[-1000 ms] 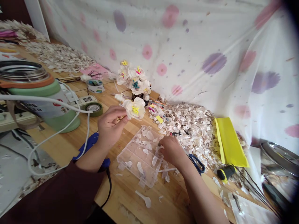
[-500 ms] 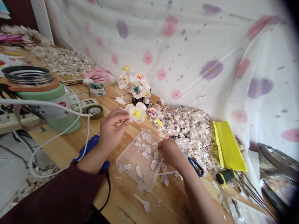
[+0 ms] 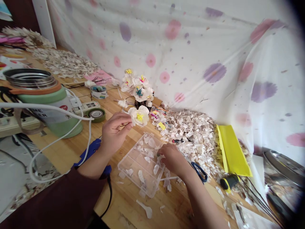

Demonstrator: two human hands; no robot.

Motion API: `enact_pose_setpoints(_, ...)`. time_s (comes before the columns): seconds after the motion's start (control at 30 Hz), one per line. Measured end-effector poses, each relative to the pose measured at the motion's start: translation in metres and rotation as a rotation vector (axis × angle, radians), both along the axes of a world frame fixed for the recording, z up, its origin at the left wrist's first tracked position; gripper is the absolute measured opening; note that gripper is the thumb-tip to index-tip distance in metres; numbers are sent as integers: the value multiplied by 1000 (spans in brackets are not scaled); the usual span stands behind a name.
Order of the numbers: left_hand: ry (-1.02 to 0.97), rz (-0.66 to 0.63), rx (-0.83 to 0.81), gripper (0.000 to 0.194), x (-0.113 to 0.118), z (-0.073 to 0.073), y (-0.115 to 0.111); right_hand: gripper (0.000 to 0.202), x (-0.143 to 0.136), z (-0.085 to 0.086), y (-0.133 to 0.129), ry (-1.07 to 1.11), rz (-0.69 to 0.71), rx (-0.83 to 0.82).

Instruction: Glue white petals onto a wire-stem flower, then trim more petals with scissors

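Note:
Pinched in my left hand (image 3: 115,130) is the thin stem of a white flower (image 3: 139,116) with a yellow centre, its face turned toward me. My right hand (image 3: 172,159) is over the right edge of a clear plastic tray (image 3: 133,158), fingers bent down. Its fingertips are partly hidden, and I cannot make out what they hold. Loose white petals (image 3: 141,176) lie in the tray and around it. Behind the held flower stands a bunch of similar white flowers (image 3: 140,89) with yellow, pink and blue centres.
A large heap of white petals (image 3: 197,133) spreads right, with blue-handled scissors (image 3: 199,171) and a yellow sheet (image 3: 233,149). On the left are a green container (image 3: 47,111), white cables and a blue tool (image 3: 91,149). A white plastic spoon (image 3: 145,208) lies in front.
My right hand has moved slightly left, further over the tray. My left hand and the flower have stayed nearly still.

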State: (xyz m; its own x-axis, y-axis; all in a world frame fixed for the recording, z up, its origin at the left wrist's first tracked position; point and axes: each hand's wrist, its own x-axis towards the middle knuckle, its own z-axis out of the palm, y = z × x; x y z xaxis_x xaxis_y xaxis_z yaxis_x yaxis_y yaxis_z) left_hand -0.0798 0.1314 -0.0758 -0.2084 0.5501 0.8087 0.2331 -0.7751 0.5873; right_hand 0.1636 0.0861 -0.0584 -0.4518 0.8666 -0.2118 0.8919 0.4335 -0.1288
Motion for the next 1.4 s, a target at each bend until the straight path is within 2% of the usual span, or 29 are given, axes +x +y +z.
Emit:
enact_pose_setpoints(0.17, -5, 5, -23, 12, 0, 2, -2, 21, -1, -1, -1, -12, -12, 4)
enact_pose_setpoints(0.37, -14, 11, -57, 10, 0, 2, -3, 35, 1, -2, 0, 25, 5, -2)
enact_pose_setpoints(0.6, 2, 44, -46, 5, 1, 3, -4, 21, 0, 2, -3, 51, -3, 14)
enact_pose_setpoints(0.83, 14, 47, -38, 5, 1, 5, -5, 22, 4, 11, -2, 202, -60, 49)
enact_pose_setpoints(0.93, -8, 46, -50, 4, 1, 2, -4, 26, 10, 19, -1, 339, -137, 74)
enact_pose_setpoints(1.07, -31, 34, -55, 4, 2, -1, -2, 22, 15, 30, -2, 597, -238, 104)
enact_pose_setpoints(1.2, -26, 30, -66, 5, 0, -2, -3, 3, 12, 39, -6, 959, -292, 66)
enact_pose_setpoints(1.4, -50, 40, -87, 4, 0, 0, -2, 51, -8, 41, -19, 1461, -250, -127)
